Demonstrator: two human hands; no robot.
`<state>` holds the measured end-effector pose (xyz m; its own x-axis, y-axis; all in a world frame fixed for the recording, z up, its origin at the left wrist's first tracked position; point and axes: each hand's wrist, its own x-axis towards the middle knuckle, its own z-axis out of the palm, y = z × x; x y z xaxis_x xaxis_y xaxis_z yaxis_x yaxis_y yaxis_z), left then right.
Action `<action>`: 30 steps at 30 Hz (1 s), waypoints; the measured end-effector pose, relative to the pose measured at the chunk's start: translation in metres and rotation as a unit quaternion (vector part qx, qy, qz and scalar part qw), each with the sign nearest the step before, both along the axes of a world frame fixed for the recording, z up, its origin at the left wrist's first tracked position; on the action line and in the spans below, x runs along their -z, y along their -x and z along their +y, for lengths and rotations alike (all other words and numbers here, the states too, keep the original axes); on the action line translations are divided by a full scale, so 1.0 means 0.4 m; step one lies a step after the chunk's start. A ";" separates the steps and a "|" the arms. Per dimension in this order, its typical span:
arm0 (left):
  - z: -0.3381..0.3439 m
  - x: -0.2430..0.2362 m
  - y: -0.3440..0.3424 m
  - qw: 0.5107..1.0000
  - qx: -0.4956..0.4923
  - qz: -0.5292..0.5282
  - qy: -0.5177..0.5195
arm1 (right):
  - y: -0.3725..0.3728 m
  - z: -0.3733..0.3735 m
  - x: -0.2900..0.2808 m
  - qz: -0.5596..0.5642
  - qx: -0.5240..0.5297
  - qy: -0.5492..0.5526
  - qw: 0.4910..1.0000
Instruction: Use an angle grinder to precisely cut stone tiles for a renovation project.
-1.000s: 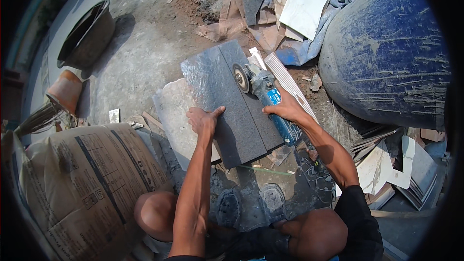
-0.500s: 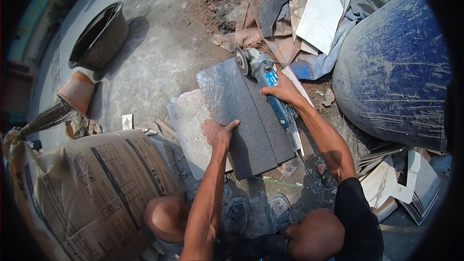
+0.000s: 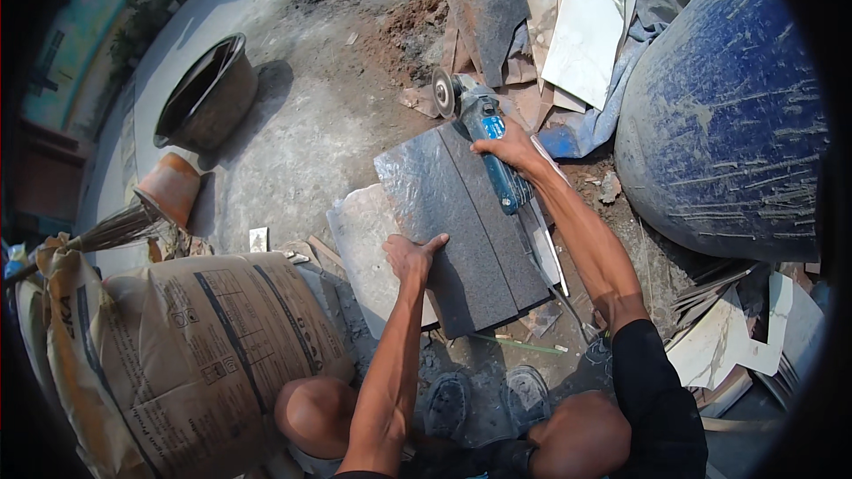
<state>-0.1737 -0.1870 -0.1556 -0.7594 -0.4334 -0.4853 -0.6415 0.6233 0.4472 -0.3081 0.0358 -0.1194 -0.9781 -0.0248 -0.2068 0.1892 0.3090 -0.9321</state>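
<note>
My right hand is wrapped round the blue and grey body of an angle grinder. Its round disc sits just past the far edge of a dark grey tile. A thin straight line runs lengthwise down that tile. Against the tile's left edge presses my left hand, thumb spread away from the bent fingers; the fingertips are hard to see. A pale slab lies partly under the dark tile. White tile strips poke out along its right side.
A scratched blue drum stands at right, with marbled offcuts below it. White tiles lie on sheeting at the back. Brown paper sacks, an orange bucket and a dark tub are at left.
The grinder has moved away from me, so its disc is now past the tile's far edge. My left hand stays on the tile. The whole view has shifted somewhat.
</note>
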 end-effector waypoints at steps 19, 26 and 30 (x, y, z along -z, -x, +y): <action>-0.141 0.118 -0.038 0.887 -0.217 0.302 -0.274 | -0.749 0.348 -0.187 -0.091 0.167 0.186 0.964; -0.410 0.105 -0.103 0.915 -0.192 0.315 -0.164 | -0.876 0.374 -0.210 -0.097 0.185 0.257 0.944; -0.438 0.147 -0.125 0.932 -0.199 0.285 -0.101 | -0.912 0.397 -0.171 -0.080 0.201 0.221 0.951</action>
